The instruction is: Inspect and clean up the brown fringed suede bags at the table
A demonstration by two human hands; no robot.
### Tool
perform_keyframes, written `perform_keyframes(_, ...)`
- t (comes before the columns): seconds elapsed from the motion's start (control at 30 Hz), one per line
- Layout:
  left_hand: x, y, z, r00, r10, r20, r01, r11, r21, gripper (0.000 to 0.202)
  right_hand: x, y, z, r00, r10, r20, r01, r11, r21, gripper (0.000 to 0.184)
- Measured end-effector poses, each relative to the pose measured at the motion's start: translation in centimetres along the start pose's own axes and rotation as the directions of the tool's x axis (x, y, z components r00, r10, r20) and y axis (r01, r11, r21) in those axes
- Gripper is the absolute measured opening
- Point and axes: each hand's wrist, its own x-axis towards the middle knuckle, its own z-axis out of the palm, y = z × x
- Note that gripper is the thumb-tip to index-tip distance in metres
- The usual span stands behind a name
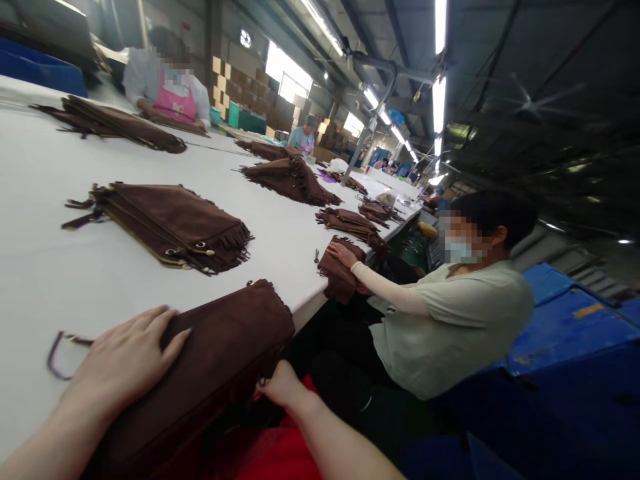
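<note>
A dark brown fringed bag lies at the table's near edge, its front side hanging over toward me. My left hand rests flat on top of it, fingers stretched out and thumb apart. At the bag's lower right side, my right hand is closed, pinching its hanging edge; the fingertips are partly hidden. A thin strap with a metal ring sticks out beyond my left hand. Farther up the table is a stack of similar brown bags with zippers, rings and fringe.
More brown bags lie along the long white table. Close on my right sits a co-worker with a hand on a brown bag. Another person works across the table. Blue bins stand at the right.
</note>
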Motion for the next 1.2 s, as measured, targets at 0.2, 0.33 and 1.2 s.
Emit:
perform_keyframes(0.2, -0.8, 2.3, -2.2, 1.000, -0.022, 0.014, 0.020, 0.993, 0.115, 0.057, -1.5, 4.2, -1.0, 0.949, 0.315, 0.015, -0.309, 0.937, -0.165, 0.017)
perform_keyframes(0.33, -1.1, 2.5, -2.5, 0.999, -0.035, -0.004, 0.035, 0.995, 0.090, 0.052, -2.3, 4.6, -3.8, 0.962, 0.272, -0.039, -0.274, 0.944, -0.183, 0.016)
perform_keyframes(1.2, 3.2, 4.1, -3.7, 0.951, -0.179, 0.254, 0.190, 0.982, -0.019, 0.046, -1.3, -1.0, -2.6, 0.972, 0.144, 0.187, -0.094, 0.963, -0.253, 0.016)
